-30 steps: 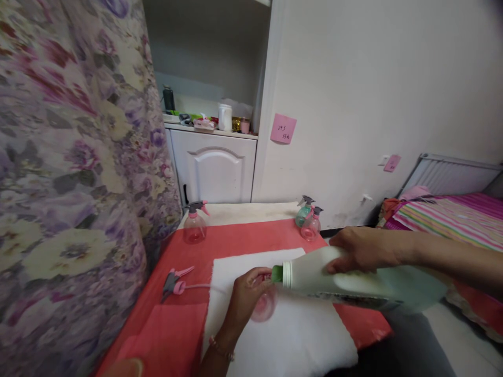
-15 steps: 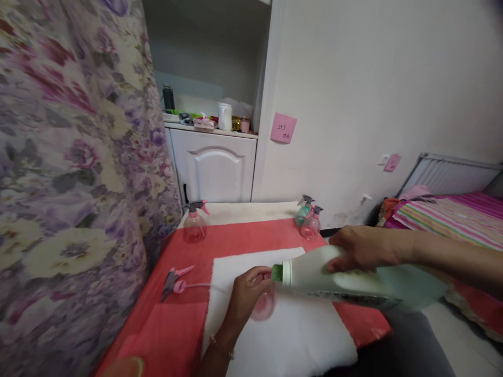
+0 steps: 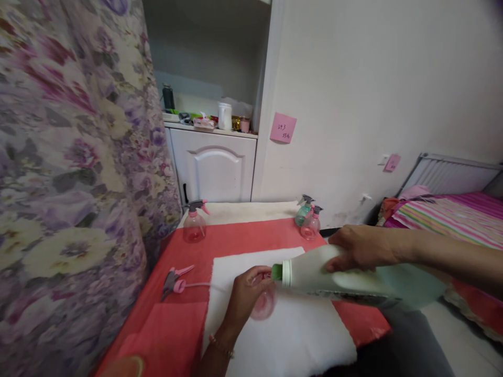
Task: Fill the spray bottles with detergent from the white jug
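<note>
My left hand point(image 3: 248, 293) is closed round the neck of a clear pink spray bottle point(image 3: 264, 306), which has no spray head on it and rests on a white cloth point(image 3: 291, 335). In my right hand point(image 3: 357, 248) is a large pale green jug point(image 3: 346, 280), gripped from above and tipped on its side. The jug's green mouth lies right at the small bottle's opening; I cannot make out whether liquid flows. Left of the cloth, a grey and pink spray head point(image 3: 173, 284) lies with its tube reaching onto the cloth.
A pink spray bottle point(image 3: 195, 225) stands at the table's back left. Another pink spray bottle point(image 3: 310, 225) and a green one point(image 3: 302, 212) stand at the back right. Red covering point(image 3: 239, 235) lies over the table. A floral curtain point(image 3: 78, 183) hangs at the left, a bed point(image 3: 463, 214) is at right.
</note>
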Action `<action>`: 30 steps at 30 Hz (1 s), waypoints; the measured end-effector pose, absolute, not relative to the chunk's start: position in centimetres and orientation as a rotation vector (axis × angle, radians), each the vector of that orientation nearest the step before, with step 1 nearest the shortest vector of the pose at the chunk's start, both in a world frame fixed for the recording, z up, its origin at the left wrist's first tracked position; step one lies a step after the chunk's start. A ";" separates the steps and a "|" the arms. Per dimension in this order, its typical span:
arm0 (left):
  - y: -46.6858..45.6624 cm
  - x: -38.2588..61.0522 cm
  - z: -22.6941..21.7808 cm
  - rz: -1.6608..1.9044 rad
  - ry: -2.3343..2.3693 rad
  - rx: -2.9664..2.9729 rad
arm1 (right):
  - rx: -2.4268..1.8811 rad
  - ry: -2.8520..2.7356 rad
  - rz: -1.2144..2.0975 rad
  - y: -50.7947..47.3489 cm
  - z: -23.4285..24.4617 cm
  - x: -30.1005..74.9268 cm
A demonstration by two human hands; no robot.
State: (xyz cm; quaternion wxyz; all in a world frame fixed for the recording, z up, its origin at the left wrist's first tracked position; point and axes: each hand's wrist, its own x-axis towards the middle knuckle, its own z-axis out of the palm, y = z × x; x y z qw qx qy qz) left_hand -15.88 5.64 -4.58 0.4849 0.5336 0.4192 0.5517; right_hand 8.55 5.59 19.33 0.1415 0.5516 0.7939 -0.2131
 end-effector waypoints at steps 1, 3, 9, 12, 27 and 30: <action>5.7 -15.9 -4.6 1.345 1.023 1.299 | 1.593 2.293 -0.616 5.6 19.3 8.6; 5.7 -15.9 -4.7 1.348 1.025 1.299 | 1.595 2.303 -0.618 5.5 19.3 8.5; 5.6 -15.8 -4.6 1.354 1.020 1.292 | 1.588 2.288 -0.615 5.4 19.4 8.4; 5.5 -15.7 -4.4 1.355 1.019 1.286 | 1.590 2.293 -0.592 5.5 19.4 8.5; 5.6 -15.7 -4.4 1.349 1.010 1.286 | 1.590 2.291 -0.559 5.5 19.4 8.3; 5.6 -15.8 -4.4 1.351 1.012 1.289 | 1.588 2.272 -0.560 5.5 19.5 8.2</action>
